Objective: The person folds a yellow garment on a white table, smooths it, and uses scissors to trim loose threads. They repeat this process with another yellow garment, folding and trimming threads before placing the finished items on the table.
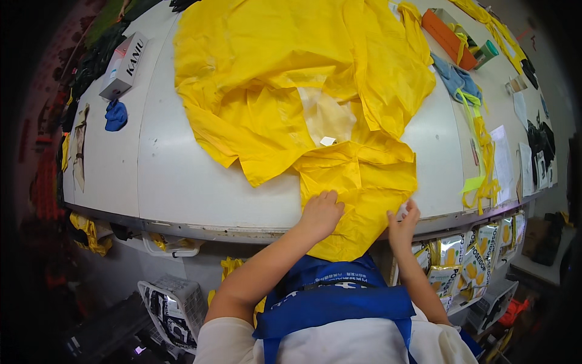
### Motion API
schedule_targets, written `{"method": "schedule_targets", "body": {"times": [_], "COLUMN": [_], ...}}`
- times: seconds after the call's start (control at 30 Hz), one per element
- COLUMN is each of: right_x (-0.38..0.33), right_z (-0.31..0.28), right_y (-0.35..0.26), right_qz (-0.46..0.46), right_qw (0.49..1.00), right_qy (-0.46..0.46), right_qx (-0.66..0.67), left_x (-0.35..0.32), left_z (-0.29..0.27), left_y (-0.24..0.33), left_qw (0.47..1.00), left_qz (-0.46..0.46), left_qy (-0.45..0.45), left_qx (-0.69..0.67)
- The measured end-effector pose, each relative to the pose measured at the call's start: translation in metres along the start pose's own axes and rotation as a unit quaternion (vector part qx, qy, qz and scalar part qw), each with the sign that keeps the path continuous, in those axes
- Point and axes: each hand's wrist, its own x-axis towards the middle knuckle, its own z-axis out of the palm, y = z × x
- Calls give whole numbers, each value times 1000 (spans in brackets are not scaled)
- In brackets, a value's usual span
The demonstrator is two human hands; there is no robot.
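Observation:
A shiny yellow raincoat (pixel 273 42) lies spread over the white table, its hood-like part (pixel 357 182) hanging over the near edge toward my blue apron (pixel 339 306). My left hand (pixel 324 213) rests on the left side of that part, fingers curled into the yellow material. At its right edge is my right hand (pixel 402 225), thumb near the fabric and fingers bent but apart. Inside the raincoat's opening a pale, translucent lining patch (pixel 327 115) shows, with a small white label (pixel 328 141) below it.
On the left of the table (pixel 176 176) stand a white box (pixel 124 65) and a blue cloth bundle (pixel 116 115). To the right lie an orange box (pixel 448 37), a green-topped container (pixel 487 53), blue cloth (pixel 456 79) and yellow strips (pixel 482 142). Printed packets (pixel 479 258) fill a shelf underneath.

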Motion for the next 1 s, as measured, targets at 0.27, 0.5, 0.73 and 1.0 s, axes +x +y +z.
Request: {"method": "schedule_targets", "body": {"times": [0.27,0.5,0.73,1.0], "right_x": [48,38,45,29], "right_z": [-16,30,20,-21], "right_y": [-36,-82,-69,-38], "right_qz": [220,-306,-372,-438], "right_qw": [740,893,842,843], "right_qy": [-201,-330,-380,-286], "right_qx": [603,-7,-87,-125], "left_x": [7,-4,-13,-12], "left_z": [8,18,-11,29], "left_y": [-8,-32,-21,-43], "left_qw": [993,986,952,977], "left_qz": [36,87,-44,94], "left_qy": [98,130,241,151], "left_qx": [58,-56,-184,121]}}
